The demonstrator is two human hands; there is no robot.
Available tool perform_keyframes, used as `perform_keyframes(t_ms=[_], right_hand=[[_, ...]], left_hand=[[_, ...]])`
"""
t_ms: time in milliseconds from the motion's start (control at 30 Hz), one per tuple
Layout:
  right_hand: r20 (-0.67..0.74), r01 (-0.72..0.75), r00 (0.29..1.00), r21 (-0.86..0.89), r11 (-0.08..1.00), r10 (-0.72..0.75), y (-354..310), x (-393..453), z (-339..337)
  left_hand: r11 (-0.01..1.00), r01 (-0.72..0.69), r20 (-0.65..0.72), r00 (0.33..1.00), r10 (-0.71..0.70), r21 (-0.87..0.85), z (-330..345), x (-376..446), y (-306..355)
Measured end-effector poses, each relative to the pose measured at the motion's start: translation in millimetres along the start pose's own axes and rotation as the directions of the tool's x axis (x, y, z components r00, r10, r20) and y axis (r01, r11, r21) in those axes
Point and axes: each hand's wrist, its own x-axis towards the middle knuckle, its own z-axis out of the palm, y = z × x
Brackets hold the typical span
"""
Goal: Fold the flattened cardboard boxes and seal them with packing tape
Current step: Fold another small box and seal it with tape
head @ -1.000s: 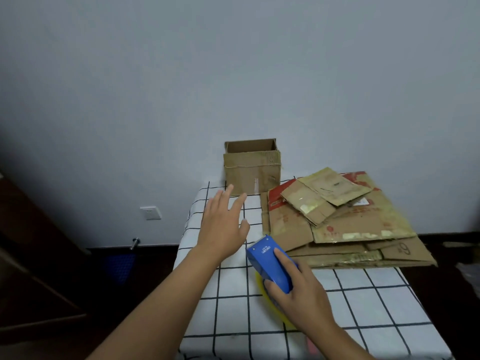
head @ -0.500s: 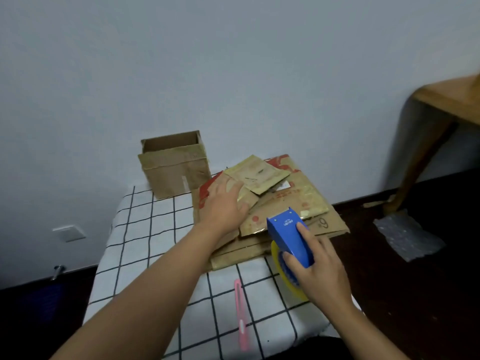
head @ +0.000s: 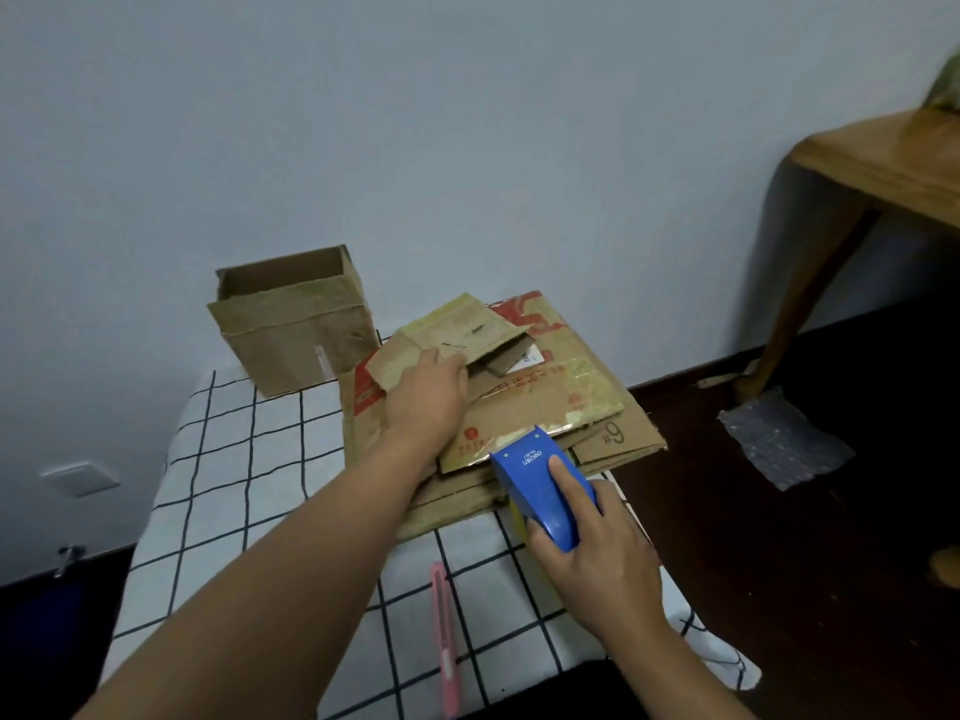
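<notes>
A pile of flattened cardboard boxes [head: 561, 402] lies on the right half of the checked tablecloth [head: 234, 491]. My left hand [head: 428, 394] grips the small flattened box [head: 447, 340] on top of the pile and lifts its near edge. My right hand [head: 597, 558] holds the blue tape dispenser [head: 540, 485] with its yellowish roll at the pile's near right corner. One folded box [head: 296, 324] stands upright with its top open at the table's back.
A pink utility knife [head: 447, 636] lies on the cloth near the front edge. To the right, a wooden table [head: 883, 163] stands over dark floor, with a sheet of bubble wrap [head: 784, 441] under it. The wall is close behind.
My left hand went from hovering over the cloth to the pile and took hold of the top flattened box, now raised. The view swung right. The dispenser stayed in my right hand.
</notes>
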Motion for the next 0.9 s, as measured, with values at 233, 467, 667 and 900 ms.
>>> perform_keyframes(t_ms=[233, 467, 667, 900], right_hand=[[0.016, -0.023, 1.000, 0.001, 1.000, 0.023, 1.4, -2.0, -4.7], [-0.006, -0.062, 0.998, -0.010, 0.998, 0.062, -6.2, -1.6, -6.9], [0.024, -0.099, 0.995, -0.020, 0.995, 0.099, -7.9, -5.1, -8.2], [0.029, -0.034, 0.999, -0.011, 0.999, 0.035, -32.0, -14.5, -14.3]], left_hand=[[0.987, -0.113, -0.335, 0.939, 0.069, -0.113, -35.5, -20.4, -29.2], [0.964, -0.069, -0.429, 0.902, -0.051, -0.259, -91.5, -110.0, -82.9], [0.901, 0.159, -0.246, 0.930, -0.275, -0.405, -97.3, -215.8, -144.1], [0.797, 0.308, -0.121, 0.897, -0.426, -0.520, -78.9, -294.6, -198.1]])
